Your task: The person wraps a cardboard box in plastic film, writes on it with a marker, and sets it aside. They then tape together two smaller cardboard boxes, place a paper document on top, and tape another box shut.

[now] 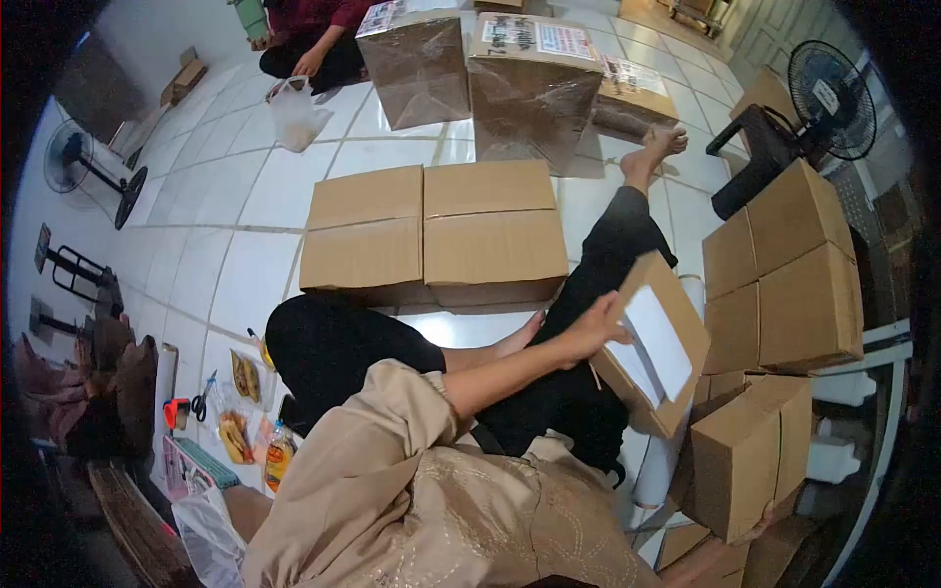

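Note:
My left hand [593, 331] reaches across my body and grips the near edge of a flat cardboard box [689, 338] with white paper on its face. This box is tilted above my outstretched leg. Low at the right, part of my right hand [760, 524] shows at the bottom corner of another cardboard box [750, 456], its fingers against it and partly hidden. Between my legs and the wrapped cartons, two closed cardboard boxes, one on the left [363, 225] and one on the right [493, 225], stand side by side on the tiles.
Plastic-wrapped cartons [534, 98] stand ahead. Tied boxes [784, 269] are stacked at right, beside a white roll [659, 465] and below a fan [831, 98]. Scissors [203, 395], an orange bottle [278, 459] and snacks lie at left. Another person's hand [310, 62] is near a plastic bag [297, 116].

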`<state>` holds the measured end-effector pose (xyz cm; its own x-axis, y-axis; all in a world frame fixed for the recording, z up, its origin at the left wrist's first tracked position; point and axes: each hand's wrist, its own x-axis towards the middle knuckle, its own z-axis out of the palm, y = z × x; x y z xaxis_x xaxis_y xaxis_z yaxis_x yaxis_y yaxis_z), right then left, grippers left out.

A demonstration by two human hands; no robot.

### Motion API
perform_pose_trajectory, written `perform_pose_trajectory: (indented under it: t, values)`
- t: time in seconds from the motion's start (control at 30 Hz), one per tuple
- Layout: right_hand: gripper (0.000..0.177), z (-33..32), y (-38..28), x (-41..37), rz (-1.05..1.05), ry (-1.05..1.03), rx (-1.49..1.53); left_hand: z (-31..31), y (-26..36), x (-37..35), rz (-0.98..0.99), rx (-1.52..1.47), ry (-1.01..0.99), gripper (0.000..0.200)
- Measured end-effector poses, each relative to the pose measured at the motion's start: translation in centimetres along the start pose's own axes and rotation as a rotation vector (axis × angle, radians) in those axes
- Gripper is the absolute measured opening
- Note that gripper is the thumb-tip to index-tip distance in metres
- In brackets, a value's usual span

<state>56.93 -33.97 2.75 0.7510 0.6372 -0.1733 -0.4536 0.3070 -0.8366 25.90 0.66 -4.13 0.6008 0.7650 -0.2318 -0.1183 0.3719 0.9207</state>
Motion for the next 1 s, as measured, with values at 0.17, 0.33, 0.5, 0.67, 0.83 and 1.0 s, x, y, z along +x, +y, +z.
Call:
perform_pose_trajectory:
  t: [0.17,0.33,0.5,0.67,0.83,1.0]
  values:
    - [0.055,2.5,3.2,2.1,0.126,-0.034,-0.059,1.7,0.9,0.8,-0.136,0.272,-0.038,0.098]
    - [0.054,6.3,8.1,4.3,0.302,-0.154,-0.116,0.5,1.8,-1.3,-0.096,0.627,-0.124,0.085]
    - [0.054,8.8,10.0,7.2,0.425,-0.256,-0.221,-5.3,2.7,-7.0,0.430,0.955,0.251,0.037]
    - [0.053,10.2,9.2,8.9,0.463,-0.244,-0.365,-17.5,6.6,-12.6,0.471,1.353,0.611,0.046]
    - [0.053,8.5,7.3,9.8,0.473,-0.157,-0.505,-20.3,5.3,-12.4,0.455,1.546,0.518,0.049]
    - [0.051,10.6,7.4,8.9,0.427,-0.047,-0.565,-20.9,3.6,-12.0,0.608,1.601,0.536,0.047]
